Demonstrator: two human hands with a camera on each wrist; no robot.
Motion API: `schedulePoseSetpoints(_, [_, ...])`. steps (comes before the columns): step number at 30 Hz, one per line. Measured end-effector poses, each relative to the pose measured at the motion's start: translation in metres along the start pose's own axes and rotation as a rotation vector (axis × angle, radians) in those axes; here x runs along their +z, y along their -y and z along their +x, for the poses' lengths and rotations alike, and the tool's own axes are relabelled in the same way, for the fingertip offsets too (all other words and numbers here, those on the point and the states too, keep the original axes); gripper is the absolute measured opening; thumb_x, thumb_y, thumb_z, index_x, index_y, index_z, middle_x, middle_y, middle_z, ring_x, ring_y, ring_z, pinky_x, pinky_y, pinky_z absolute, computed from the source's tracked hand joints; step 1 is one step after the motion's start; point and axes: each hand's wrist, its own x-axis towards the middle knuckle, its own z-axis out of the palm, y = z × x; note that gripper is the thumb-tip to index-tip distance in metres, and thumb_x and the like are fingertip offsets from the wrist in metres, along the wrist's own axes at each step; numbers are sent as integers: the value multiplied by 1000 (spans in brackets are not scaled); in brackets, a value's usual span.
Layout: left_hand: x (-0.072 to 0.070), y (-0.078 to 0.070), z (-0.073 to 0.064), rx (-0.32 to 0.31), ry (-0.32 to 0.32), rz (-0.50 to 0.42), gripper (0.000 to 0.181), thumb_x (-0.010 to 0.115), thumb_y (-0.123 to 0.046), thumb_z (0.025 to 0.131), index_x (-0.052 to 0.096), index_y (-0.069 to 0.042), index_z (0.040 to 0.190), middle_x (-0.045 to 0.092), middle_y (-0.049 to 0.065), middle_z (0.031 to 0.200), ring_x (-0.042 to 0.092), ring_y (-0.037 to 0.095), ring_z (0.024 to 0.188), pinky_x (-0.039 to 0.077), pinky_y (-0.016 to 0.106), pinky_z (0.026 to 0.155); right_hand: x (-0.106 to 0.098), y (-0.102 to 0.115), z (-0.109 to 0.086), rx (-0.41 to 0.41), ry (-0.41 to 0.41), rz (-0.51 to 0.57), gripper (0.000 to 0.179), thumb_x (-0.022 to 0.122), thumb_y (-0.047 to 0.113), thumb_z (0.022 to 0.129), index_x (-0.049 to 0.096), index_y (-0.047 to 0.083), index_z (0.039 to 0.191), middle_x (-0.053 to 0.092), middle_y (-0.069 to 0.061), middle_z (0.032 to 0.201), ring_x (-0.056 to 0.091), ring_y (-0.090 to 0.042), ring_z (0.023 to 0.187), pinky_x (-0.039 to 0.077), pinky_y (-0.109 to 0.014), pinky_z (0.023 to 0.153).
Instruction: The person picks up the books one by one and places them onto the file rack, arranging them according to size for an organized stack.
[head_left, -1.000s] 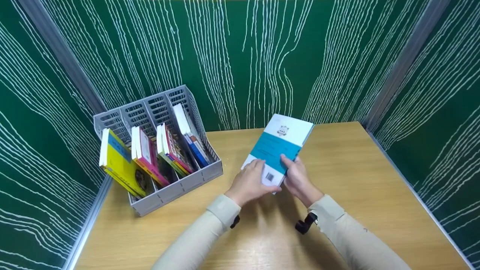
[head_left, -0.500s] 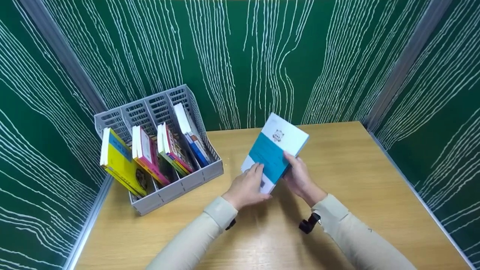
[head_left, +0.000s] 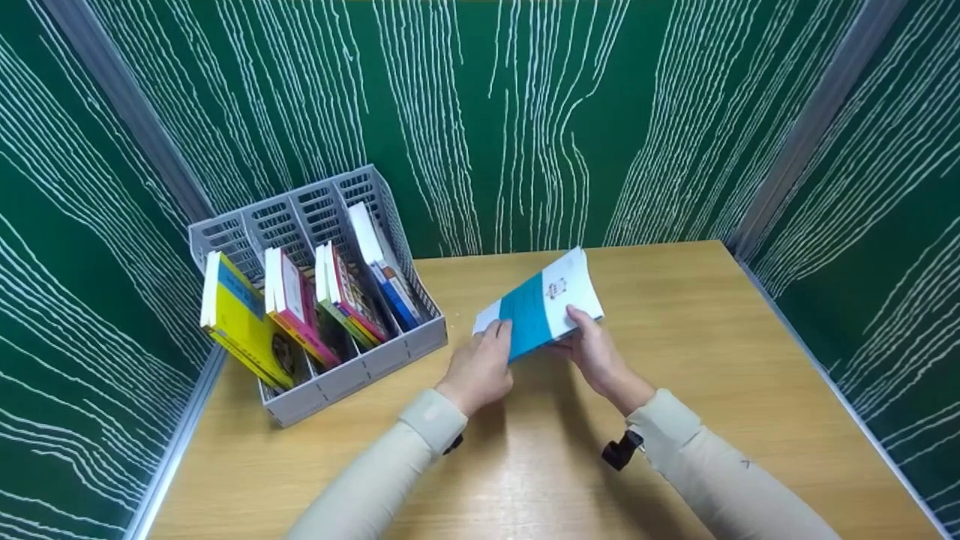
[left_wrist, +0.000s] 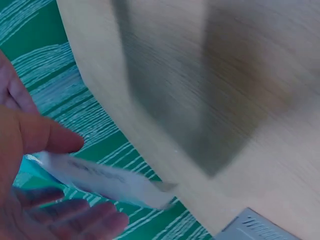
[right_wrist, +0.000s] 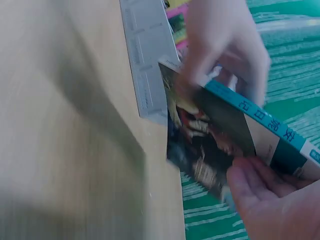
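Both hands hold a book (head_left: 534,307) above the table. Its white-and-teal back cover faces up in the head view, tilted. My left hand (head_left: 480,369) grips the near left end. My right hand (head_left: 598,354) holds the right end, thumb on the white part, fingers underneath. In the right wrist view, the book's teal spine (right_wrist: 255,112) and dark picture cover (right_wrist: 200,135) show, with the right fingers on that cover and the left hand (right_wrist: 225,45) at the other end. The left wrist view shows the book (left_wrist: 110,180) between the left thumb and fingers.
A grey divided file rack (head_left: 352,375) stands at the left of the wooden table (head_left: 720,360). Its compartments hold upright books, among them a yellow book (head_left: 247,315), a pink book (head_left: 300,307) and a white-and-blue book (head_left: 390,277). Green walls (head_left: 525,135) with white lines surround the table.
The book has turned clockwise and tilted, so its long side lies flatter. My left hand has shifted slightly left. The right thumb now lies on the white part instead of the teal band.
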Motion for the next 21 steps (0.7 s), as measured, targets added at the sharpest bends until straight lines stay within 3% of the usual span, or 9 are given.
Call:
schedulePoseSetpoints(4, [2, -9, 3, -1, -115, 100, 66, 73, -12, 92, 52, 6, 152, 70, 22, 139, 77, 35, 106, 67, 48, 87, 17, -5, -3, -10, -39, -6, 58, 29, 31, 118, 40, -7, 160, 55, -29, 158, 65, -19, 130, 49, -30, 108])
schedulePoseSetpoints(10, [5, -10, 7, 12, -274, 302, 60, 80, -20, 92, 62, 6, 143, 77, 17, 115, 78, 27, 81, 67, 41, 66, 34, -7, -7, -101, -68, -127, 57, 33, 24, 115, 39, -13, 158, 46, -34, 162, 49, -35, 147, 40, -23, 115])
schedulePoseSetpoints(13, [7, -5, 8, 45, -337, 373, 57, 81, -24, 93, 66, 6, 139, 79, 18, 112, 78, 25, 75, 66, 38, 61, 39, -7, -10, -129, -69, -183, 58, 37, 22, 113, 39, -15, 157, 45, -35, 161, 45, -42, 150, 37, -29, 121])
schedulePoseSetpoints(16, [6, 0, 8, 77, -349, 406, 56, 82, -25, 95, 66, 6, 139, 80, 19, 116, 80, 25, 76, 66, 36, 61, 41, -6, -12, -141, -45, -232, 60, 41, 22, 112, 36, -14, 159, 40, -36, 165, 38, -47, 156, 29, -49, 132])
schedulePoseSetpoints(18, [4, 3, 7, 96, -348, 409, 57, 82, -26, 96, 66, 6, 141, 80, 19, 121, 81, 26, 79, 67, 35, 63, 41, -5, -12, -158, 8, -250, 63, 43, 21, 112, 29, -12, 164, 33, -35, 170, 32, -48, 161, 23, -57, 134])
schedulePoseSetpoints(21, [-1, 6, 7, 104, -362, 366, 55, 82, -21, 96, 66, 7, 141, 80, 20, 122, 82, 27, 81, 68, 36, 66, 37, -3, -12, -213, 115, -286, 65, 46, 21, 114, 23, -8, 168, 30, -31, 174, 31, -46, 163, 25, -59, 134])
